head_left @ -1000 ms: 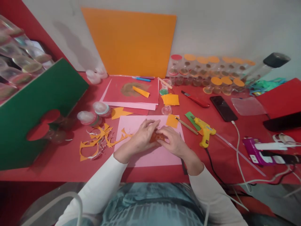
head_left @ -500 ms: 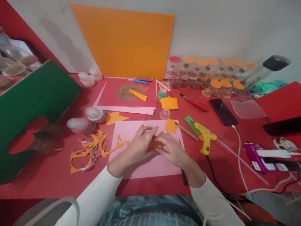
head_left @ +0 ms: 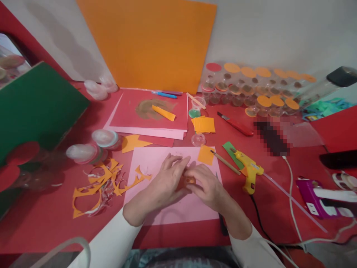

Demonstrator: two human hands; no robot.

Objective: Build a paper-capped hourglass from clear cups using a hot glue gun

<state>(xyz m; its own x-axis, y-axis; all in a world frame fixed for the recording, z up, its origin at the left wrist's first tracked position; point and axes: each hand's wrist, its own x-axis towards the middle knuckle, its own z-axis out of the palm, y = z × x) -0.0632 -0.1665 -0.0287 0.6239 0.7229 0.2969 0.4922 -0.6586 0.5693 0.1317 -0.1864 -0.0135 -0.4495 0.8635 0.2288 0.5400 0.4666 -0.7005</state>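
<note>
Over a pink paper sheet (head_left: 170, 214), both hands meet around a small orange, see-through piece (head_left: 190, 180), mostly hidden by the fingers. My left hand (head_left: 167, 178) is curled against its left side, fingers bent over it. On the other side, my right hand (head_left: 206, 182) pinches it with thumb and fingertips. An orange paper square (head_left: 205, 155) and a wooden-handled craft tool (head_left: 225, 162) lie just beyond the right hand. Under the right wrist a dark-handled tool (head_left: 223, 225) is partly covered. Orange paper offcuts (head_left: 110, 176) lie left of the left hand.
A yellow glue gun (head_left: 249, 169) with a cord lies at right, near a red cutter knife (head_left: 237, 125). Clear plastic pieces with orange discs (head_left: 263, 100) line the wall. Stacked orange squares (head_left: 205, 124) and a clear lid (head_left: 198, 140) sit ahead; a green board (head_left: 36, 100) leans left.
The camera view has shifted slightly, with the table looking a little larger. Both hands stay together on the small orange piece, with only slight finger movement.
</note>
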